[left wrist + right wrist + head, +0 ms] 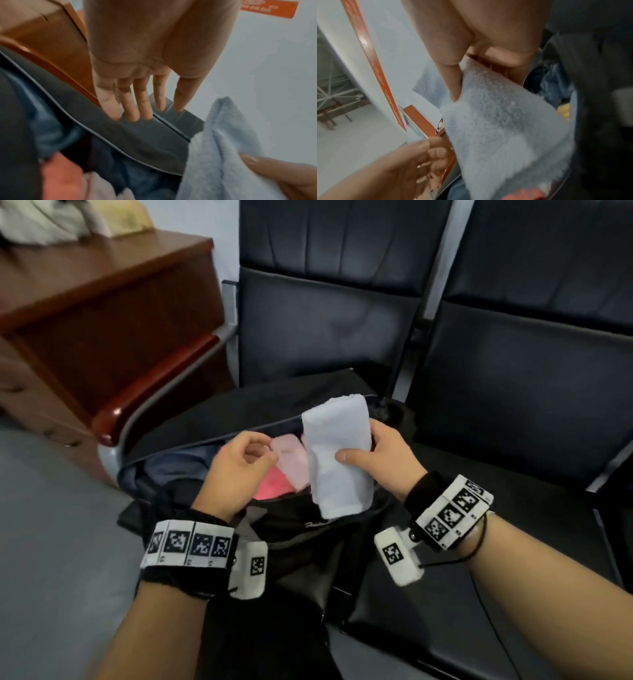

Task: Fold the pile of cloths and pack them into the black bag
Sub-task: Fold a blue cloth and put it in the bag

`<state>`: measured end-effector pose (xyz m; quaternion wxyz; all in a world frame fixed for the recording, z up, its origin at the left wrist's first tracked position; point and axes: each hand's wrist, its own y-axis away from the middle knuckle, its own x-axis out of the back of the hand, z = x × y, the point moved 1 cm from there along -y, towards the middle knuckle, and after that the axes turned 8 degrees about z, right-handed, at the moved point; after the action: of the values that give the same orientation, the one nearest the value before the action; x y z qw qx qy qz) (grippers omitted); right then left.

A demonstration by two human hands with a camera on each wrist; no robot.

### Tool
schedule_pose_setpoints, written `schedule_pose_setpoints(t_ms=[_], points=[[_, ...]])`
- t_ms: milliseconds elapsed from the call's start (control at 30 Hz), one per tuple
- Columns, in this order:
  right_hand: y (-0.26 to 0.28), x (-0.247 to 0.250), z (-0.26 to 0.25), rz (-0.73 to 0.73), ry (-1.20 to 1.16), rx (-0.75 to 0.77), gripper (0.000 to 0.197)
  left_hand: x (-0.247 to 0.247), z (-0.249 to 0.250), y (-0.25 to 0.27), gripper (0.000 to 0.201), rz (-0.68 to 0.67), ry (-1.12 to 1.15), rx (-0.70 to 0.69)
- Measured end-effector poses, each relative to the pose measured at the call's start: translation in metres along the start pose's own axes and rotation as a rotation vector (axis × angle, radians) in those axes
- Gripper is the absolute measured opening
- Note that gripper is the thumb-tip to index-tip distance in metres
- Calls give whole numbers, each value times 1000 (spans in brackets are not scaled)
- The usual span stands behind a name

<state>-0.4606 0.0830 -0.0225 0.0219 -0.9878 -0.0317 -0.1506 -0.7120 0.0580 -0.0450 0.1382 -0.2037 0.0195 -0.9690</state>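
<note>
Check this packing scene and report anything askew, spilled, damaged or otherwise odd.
Nothing stands out. The right hand grips a folded pale cloth over the open black bag, where pale pink and coral cloths already lie. The left hand hovers beside it, holding nothing.

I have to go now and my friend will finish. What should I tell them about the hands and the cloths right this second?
Right hand: grips the folded white cloth, held over the open black bag.
Left hand: holds nothing, fingers loosely curled above the bag's opening.
Done: a pale pink cloth, a bright pink cloth and something blue already lie inside the bag.
Left: lower the white cloth in beside the pink ones. A pile on the wooden desk may still need folding.
</note>
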Motion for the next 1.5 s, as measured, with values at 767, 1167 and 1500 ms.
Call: schedule_pose_setpoints(t_ms=[767, 1167, 1500], points=[[-74, -202, 45, -557, 64, -133, 33, 131, -191, -55, 16, 360, 250, 762], [-67, -211, 31, -687, 180, -203, 33, 145, -146, -48, 7, 271, 260, 487], [-113, -224, 18, -561, 673, -424, 41, 172, -75, -37, 22, 440, 409, 137]])
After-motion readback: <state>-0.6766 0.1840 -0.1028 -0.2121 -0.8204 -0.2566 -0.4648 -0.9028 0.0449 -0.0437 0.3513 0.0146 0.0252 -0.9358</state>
